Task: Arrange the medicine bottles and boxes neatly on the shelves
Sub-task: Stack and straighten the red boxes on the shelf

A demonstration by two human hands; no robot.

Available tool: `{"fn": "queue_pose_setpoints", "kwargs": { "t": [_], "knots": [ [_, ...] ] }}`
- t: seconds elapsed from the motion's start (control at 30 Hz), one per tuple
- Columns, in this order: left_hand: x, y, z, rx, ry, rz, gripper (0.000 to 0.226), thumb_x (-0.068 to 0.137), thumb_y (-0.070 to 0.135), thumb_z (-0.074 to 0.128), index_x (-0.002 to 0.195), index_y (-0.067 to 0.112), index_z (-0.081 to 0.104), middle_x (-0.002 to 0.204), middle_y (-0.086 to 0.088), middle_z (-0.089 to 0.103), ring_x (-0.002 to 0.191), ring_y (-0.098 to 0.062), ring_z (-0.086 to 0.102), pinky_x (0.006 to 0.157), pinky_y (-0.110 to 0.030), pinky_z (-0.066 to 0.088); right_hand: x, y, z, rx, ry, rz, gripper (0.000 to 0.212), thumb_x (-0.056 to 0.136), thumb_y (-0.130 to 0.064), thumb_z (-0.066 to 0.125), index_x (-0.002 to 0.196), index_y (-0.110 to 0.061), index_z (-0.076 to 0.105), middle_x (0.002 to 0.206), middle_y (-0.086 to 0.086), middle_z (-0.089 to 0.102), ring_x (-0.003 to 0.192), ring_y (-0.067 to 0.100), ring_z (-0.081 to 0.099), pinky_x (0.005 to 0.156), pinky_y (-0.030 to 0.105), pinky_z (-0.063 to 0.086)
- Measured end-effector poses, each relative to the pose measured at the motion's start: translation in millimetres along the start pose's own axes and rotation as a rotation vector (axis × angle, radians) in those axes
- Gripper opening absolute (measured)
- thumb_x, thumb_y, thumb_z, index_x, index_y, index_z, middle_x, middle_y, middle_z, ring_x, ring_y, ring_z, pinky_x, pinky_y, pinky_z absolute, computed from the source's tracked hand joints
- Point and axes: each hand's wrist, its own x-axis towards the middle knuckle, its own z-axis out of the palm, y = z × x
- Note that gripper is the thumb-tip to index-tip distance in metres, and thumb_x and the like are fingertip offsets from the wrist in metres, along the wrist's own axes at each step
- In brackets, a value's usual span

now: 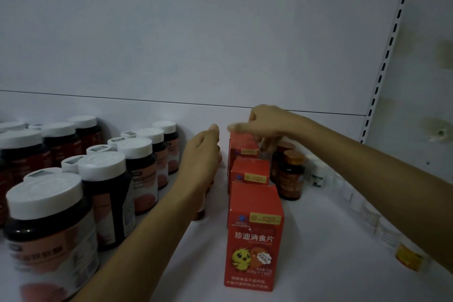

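shelf (318, 265): white board, carrying all the stock, running from 6 o'clock back to the pale back panel (196, 32)
red boxes: standing upright in one file up the middle; the front red box (253, 240) is sitting at 6 o'clock, the rear red box (242, 147) is standing close to the panel
white-lidded jars (49, 228): dark, standing in rows at 9 o'clock of the boxes
amber bottles (291, 174): standing just beside the file at its 3 o'clock
small white bottles (318, 174): lining up toward 4 o'clock, partly hiding under the right forearm
left hand (202, 154): reaching in between jars and boxes, fingers lying together and dipping down; cannot tell whether it is holding anything
small brown bottle (199, 214): peeking out under the left wrist, mostly hidden
right hand (267, 121): blurring over the rear box, index finger pointing to 9 o'clock, other fingers curling down at the box's 3 o'clock edge; cannot tell whether they are pinching it
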Motion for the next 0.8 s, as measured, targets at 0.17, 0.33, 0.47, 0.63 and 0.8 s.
{"fn": "queue_pose_setpoints", "kwargs": {
  "t": [0.17, 0.33, 0.47, 0.63, 0.8],
  "knots": [
    [1, -1, -1, 0.037, -0.029, -0.012, 0.027, 0.100, 0.043, 0.035, 0.092, 0.027, 0.056, 0.092, 0.012, 0.057, 0.090, -0.005, 0.055, 0.084, -0.029, 0.046, 17, -2, -4, -0.044, 0.091, 0.064, 0.070, 0.086, -0.064, 0.052, 0.103, 0.004, 0.054, 0.084, 0.018, 0.065, 0.063, 0.027, 0.068, 0.064, 0.035, 0.059],
    [-1, -5, -2, 0.098, -0.128, -0.050, 0.044, 0.100, 0.046, 0.032, 0.123, 0.022, 0.059, 0.127, -0.001, 0.057, 0.114, -0.014, 0.053, 0.098, -0.034, 0.041, 32, -18, 16, -0.148, -0.016, 0.141, 0.052, 0.079, -0.051, 0.067, 0.081, 0.000, 0.060, 0.068, 0.015, 0.066, 0.058, 0.027, 0.068, 0.058, 0.032, 0.058],
    [1, -5, -1, 0.110, -0.137, -0.091, 0.049, 0.099, 0.049, 0.032, 0.127, 0.019, 0.057, 0.129, -0.004, 0.057, 0.114, -0.015, 0.054, 0.099, -0.035, 0.041, 35, -19, 14, -0.144, -0.021, 0.181, 0.042, 0.074, -0.042, 0.073, 0.077, -0.003, 0.057, 0.068, 0.016, 0.065, 0.054, 0.027, 0.067, 0.049, 0.029, 0.055],
    [1, -2, -1, 0.076, -0.114, -0.065, 0.045, 0.099, 0.047, 0.032, 0.125, 0.019, 0.058, 0.130, -0.005, 0.057, 0.117, -0.014, 0.053, 0.106, -0.039, 0.040, 28, -9, 10, -0.116, -0.025, 0.137, 0.058, 0.078, -0.055, 0.069, 0.091, -0.001, 0.055, 0.088, 0.020, 0.066, 0.070, 0.032, 0.071, 0.068, 0.039, 0.061],
    [3, -2, 0, 0.072, -0.123, -0.095, 0.047, 0.099, 0.048, 0.033, 0.131, 0.020, 0.051, 0.132, -0.003, 0.054, 0.114, -0.016, 0.053, 0.101, -0.037, 0.041, 1, 3, -17, -0.132, 0.144, 0.037, 0.058, 0.086, -0.059, 0.055, 0.092, -0.002, 0.055, 0.085, 0.016, 0.068, 0.068, 0.026, 0.070, 0.061, 0.033, 0.059]
  ]
}}
